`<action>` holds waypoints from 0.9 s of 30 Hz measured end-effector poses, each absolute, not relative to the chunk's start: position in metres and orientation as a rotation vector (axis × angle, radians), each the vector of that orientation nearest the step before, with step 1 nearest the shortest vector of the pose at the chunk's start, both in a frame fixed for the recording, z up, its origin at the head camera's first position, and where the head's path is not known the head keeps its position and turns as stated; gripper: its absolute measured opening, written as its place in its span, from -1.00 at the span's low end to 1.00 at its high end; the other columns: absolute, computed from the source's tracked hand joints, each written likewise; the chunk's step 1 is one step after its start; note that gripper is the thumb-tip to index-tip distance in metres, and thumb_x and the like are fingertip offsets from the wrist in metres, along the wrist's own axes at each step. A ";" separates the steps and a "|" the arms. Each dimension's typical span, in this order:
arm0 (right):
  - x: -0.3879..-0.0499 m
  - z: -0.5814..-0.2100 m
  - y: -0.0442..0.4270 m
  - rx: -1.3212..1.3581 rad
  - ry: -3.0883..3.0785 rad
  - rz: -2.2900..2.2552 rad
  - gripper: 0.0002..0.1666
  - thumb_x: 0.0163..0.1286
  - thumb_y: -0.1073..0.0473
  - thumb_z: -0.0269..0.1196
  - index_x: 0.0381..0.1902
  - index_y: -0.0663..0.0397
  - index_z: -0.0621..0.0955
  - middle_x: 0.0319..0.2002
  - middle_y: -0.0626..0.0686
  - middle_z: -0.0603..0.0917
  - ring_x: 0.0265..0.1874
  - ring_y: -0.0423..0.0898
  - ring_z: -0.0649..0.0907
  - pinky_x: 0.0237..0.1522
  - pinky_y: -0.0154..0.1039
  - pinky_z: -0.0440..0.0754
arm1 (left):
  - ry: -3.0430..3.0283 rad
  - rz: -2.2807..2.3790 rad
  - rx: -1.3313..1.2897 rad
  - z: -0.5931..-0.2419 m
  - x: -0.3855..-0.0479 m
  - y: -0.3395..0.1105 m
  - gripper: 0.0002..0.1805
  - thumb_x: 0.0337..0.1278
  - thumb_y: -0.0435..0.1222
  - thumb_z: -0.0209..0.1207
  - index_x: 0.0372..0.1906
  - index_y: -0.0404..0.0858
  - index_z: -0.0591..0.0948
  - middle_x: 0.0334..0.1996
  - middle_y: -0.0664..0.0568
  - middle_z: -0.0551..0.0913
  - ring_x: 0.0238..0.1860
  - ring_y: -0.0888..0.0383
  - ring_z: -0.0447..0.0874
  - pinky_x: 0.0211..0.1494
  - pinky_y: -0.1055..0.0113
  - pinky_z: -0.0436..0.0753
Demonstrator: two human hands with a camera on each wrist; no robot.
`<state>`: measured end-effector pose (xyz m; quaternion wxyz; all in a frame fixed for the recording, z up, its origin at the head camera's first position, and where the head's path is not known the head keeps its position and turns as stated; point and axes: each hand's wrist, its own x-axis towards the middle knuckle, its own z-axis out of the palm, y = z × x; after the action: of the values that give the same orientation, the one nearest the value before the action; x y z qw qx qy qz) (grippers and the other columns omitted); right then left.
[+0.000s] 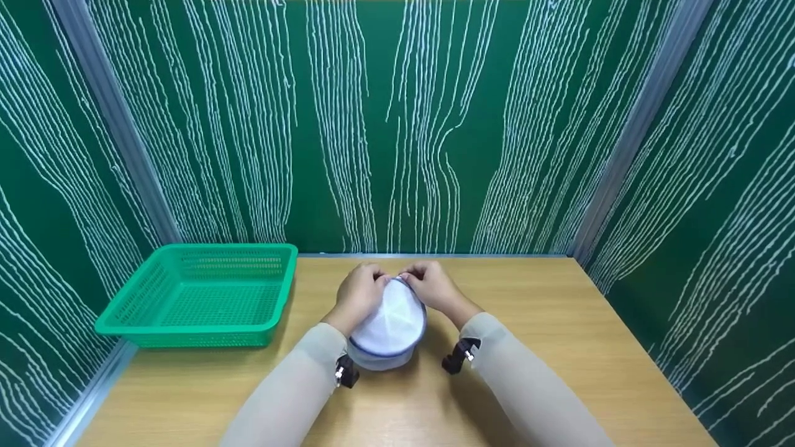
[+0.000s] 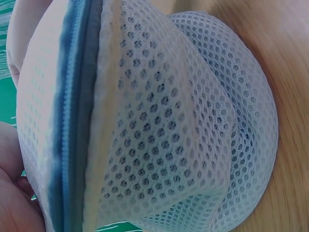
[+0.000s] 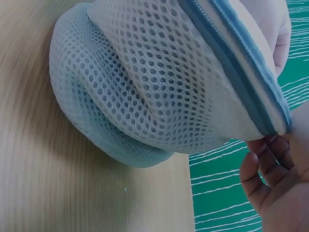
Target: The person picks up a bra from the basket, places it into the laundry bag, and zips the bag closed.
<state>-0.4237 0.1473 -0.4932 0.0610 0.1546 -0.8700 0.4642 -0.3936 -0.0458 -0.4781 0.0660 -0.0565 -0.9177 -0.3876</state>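
A round white mesh bag (image 1: 390, 320) with a blue zipper round its top rim stands on the table, its side creased and sagging. My left hand (image 1: 362, 290) pinches the far left of the rim in the head view. Close beside it, my right hand (image 1: 435, 287) pinches the far right of the rim. The blue zipper (image 2: 72, 116) runs down the left wrist view, with part of the left hand (image 2: 14, 183) at the edge. In the right wrist view the right hand (image 3: 285, 179) holds the end of the zipper band (image 3: 236, 67).
A green plastic basket (image 1: 217, 329) sits at the table's left back. Behind the wooden table (image 1: 528, 298) stand green panels (image 1: 484, 124) with white wavy lines, joined by grey metal posts. Both wrists carry small black mounts.
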 end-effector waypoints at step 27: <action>-0.421 -0.500 0.155 0.446 -2.643 1.365 -0.88 0.66 0.29 0.38 -0.10 0.16 0.85 -0.15 0.11 0.88 -0.14 -0.09 0.76 0.06 -0.09 0.84 | -2.755 -1.249 0.152 -0.481 -0.389 -0.058 -0.79 0.76 -0.16 0.22 0.10 -0.14 0.81 0.07 -0.01 0.84 0.11 -0.02 0.79 0.31 -0.05 0.75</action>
<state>-0.4212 0.1546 -0.5003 0.0667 0.1479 -0.8768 0.4527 -0.3889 -0.0578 -0.4808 0.0566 0.0503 -0.9082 -0.4117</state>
